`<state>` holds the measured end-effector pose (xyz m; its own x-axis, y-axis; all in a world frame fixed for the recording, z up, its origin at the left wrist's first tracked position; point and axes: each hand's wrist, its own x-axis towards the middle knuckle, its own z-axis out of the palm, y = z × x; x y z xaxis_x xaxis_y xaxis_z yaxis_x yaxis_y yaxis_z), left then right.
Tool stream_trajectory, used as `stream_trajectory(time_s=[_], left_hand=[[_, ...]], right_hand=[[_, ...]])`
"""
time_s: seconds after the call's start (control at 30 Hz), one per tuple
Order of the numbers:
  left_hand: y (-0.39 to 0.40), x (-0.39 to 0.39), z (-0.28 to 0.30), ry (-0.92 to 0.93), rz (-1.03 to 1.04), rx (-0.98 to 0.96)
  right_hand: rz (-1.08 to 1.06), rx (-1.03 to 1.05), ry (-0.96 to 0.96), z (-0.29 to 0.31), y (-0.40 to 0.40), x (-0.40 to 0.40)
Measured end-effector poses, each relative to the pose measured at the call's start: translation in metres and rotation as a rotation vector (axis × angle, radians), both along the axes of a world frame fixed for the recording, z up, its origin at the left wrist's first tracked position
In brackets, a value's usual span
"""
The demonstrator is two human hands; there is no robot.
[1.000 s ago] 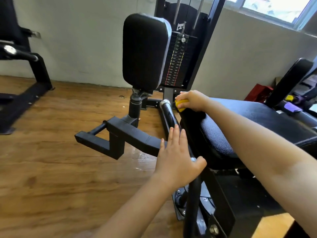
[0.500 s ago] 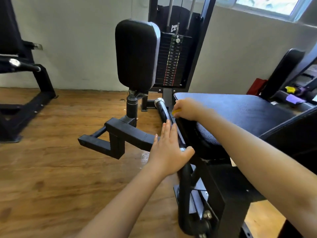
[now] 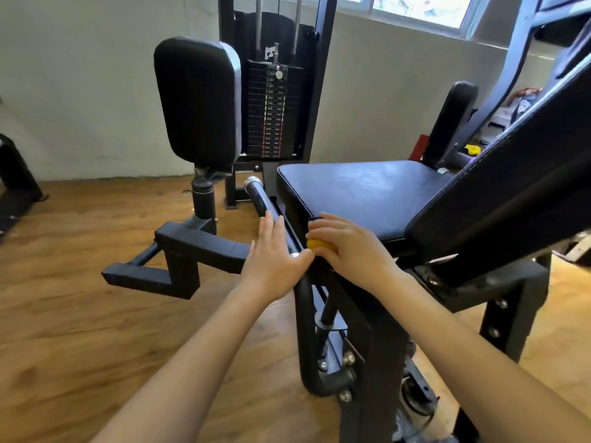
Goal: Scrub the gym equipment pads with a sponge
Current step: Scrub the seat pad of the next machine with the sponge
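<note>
Right hand (image 3: 350, 251) gripping yellow sponge (image 3: 316, 243), pressing seat pad (image 3: 361, 193) near-left edge; pad stretching away beyond. Left hand (image 3: 275, 260) lying flat, fingers straight, on handle bar (image 3: 262, 195) beside pad.

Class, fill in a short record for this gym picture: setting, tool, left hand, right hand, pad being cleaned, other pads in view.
setting: room with a wooden floor and a weight-stack machine
tool: yellow sponge
left hand: fingers straight, resting on the black handle bar
right hand: grips the sponge against the seat's near side edge
pad being cleaned: seat pad
other pads: upright pad, backrest
</note>
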<state>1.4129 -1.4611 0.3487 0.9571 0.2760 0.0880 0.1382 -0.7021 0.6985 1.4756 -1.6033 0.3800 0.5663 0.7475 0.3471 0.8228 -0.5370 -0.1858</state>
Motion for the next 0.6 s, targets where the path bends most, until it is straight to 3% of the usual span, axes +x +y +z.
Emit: stream_trajectory(time_s=[0.1,0.3,0.37,0.47,0.6], left_hand=[[0.002,-0.001,0.002,0.002,-0.015,0.007],[0.0,-0.001,0.001,-0.027,-0.021,-0.021],[0.001,-0.002,0.0,-0.023,-0.021,-0.031],[0.002,-0.001,-0.001,-0.031,-0.024,-0.03],[0.003,0.0,-0.003,-0.043,-0.027,-0.043]], right_hand=[[-0.002,0.062,-0.008,-0.01,-0.022,0.005],[-0.178,0.412,0.051,-0.027,-0.043,0.009],[-0.091,0.391,0.0,-0.029,-0.028,0.004],[0.073,0.197,-0.129,-0.036,-0.027,0.006],[-0.02,0.246,-0.14,-0.042,-0.056,0.023]])
